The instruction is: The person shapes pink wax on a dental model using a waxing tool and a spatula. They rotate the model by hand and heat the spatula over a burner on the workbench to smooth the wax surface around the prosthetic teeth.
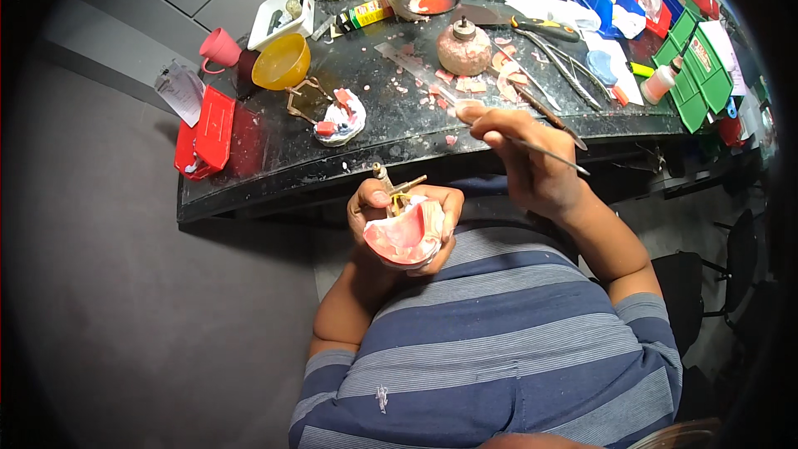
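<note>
My left hand (pixel 450 209) is wrapped round a dental cast on a small brass articulator (pixel 384 175), held just off the front edge of the bench. Smooth pink wax (pixel 391 237) covers the cast's upper face; its underside is hidden by my fingers. To the right and higher up, my right hand (pixel 539 158) grips a thin metal wax carver (pixel 553 155), whose slim end points down to the right, away from the cast. The carver's other end is hard to make out near my fingertips. A second white cast with pink wax blocks (pixel 353 120) rests on the bench in an opened articulator.
On the dark bench (pixel 391 129) stand a yellow bowl (pixel 283 62), a pink mug (pixel 219 48), a wax-smeared burner (pixel 464 48) and a pan of red wax (pixel 434 2). Wax scraps, pliers (pixel 569 66) and a knife (pixel 553 120) lie rightward. Green (pixel 692 75) and blue bins line the right.
</note>
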The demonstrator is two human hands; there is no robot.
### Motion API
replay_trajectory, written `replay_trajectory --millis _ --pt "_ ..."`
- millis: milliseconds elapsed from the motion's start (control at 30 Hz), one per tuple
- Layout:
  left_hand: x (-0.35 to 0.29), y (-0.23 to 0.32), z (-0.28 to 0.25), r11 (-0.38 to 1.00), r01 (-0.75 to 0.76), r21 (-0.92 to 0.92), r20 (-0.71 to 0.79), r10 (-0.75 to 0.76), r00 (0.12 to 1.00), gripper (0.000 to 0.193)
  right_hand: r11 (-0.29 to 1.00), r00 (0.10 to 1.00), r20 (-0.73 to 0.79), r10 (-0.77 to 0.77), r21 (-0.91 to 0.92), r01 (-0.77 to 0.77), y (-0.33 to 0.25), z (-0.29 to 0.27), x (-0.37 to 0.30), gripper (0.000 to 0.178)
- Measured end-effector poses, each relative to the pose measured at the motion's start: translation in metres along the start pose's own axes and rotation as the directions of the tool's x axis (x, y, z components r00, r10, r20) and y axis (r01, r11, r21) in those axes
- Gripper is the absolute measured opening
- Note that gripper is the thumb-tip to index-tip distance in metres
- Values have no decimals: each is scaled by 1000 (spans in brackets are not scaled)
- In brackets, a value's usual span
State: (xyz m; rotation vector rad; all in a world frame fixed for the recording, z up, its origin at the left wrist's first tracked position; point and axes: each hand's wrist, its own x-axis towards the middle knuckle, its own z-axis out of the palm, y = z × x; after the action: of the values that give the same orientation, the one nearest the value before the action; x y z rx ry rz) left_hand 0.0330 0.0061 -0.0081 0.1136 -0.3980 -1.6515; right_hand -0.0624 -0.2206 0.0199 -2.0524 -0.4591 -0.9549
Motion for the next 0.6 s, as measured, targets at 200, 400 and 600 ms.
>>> replay_trajectory --millis 200,400,600 --pt "-6 -20 -8 956 -277 -94 -178 258 950 78 948 960 173 -222 268 171 -33 -9 3 37" --pt "-10 -13 -7 968 -134 -210 -173 98 980 91 897 919 159 -362 326 297 -36 -6 2 25" --pt "-5 -16 -6 965 -116 -233 -47 108 993 83 887 896 168 -410 302 349 -29 -4 -4 24"
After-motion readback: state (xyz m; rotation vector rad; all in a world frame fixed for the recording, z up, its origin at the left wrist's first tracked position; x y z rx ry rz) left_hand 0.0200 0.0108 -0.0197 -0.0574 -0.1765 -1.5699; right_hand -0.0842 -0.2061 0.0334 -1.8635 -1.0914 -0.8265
